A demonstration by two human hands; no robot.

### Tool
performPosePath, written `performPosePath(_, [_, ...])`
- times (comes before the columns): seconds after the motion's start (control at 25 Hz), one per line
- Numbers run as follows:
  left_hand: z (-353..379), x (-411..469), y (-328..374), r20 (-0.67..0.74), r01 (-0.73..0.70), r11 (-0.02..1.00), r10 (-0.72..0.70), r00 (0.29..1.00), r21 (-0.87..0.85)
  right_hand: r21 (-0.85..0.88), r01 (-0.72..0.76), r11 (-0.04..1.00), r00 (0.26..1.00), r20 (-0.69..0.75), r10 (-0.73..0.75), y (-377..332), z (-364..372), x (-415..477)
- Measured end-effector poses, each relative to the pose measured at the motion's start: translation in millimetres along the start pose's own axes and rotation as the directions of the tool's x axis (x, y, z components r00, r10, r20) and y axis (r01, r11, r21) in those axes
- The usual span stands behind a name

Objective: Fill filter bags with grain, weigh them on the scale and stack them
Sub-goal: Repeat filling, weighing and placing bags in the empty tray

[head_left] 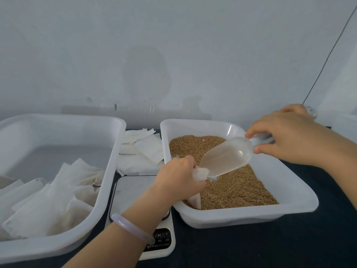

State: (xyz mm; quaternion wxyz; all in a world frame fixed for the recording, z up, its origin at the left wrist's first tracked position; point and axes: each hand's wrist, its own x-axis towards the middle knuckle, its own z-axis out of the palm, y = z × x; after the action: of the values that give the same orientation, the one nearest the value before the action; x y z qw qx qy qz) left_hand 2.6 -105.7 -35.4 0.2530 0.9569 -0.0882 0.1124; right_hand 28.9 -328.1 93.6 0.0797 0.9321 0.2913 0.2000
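My left hand [178, 179] grips a white filter bag [195, 202] upright inside the right tub [251, 215], its mouth bunched between my fingers. My right hand [289, 138] holds a clear plastic scoop [224, 157] by its handle, tilted down with its lip at the bag's mouth. Brown grain [241, 188] fills the tub around the bag. The white scale [135, 192] lies under my left forearm, its platform bare. Filled filter bags [52, 198] lie piled in the left tub [108, 171].
A heap of empty white filter bags [143, 147] lies between the two tubs, behind the scale. Dark cloth [270, 248] covers the table. A pale wall stands close behind, with a thin cable [328, 57] running down at the right.
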Motion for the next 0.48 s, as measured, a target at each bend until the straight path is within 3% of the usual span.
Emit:
performPosePath(0.08, [-0.5,2.6,-0.1,0.021,-0.020,0.999,0.019,1.000,0.044,0.077,-0.112,0.991,0.990,0.098,0.104,17.3,17.4,-6.2])
performPosePath(0.2, [-0.5,2.7,0.2,0.041,-0.039,0.998,0.036,0.998,0.051,0.057,-0.253,0.966,0.930,0.289,0.227,34.9,55.2,-23.1])
performPosePath(0.48, [-4.6,-2.0,-3.1,0.025,-0.099,0.992,0.101,0.995,-0.083,0.214,-0.246,0.945,0.917,0.368,0.156,23.0,96.0,-32.0])
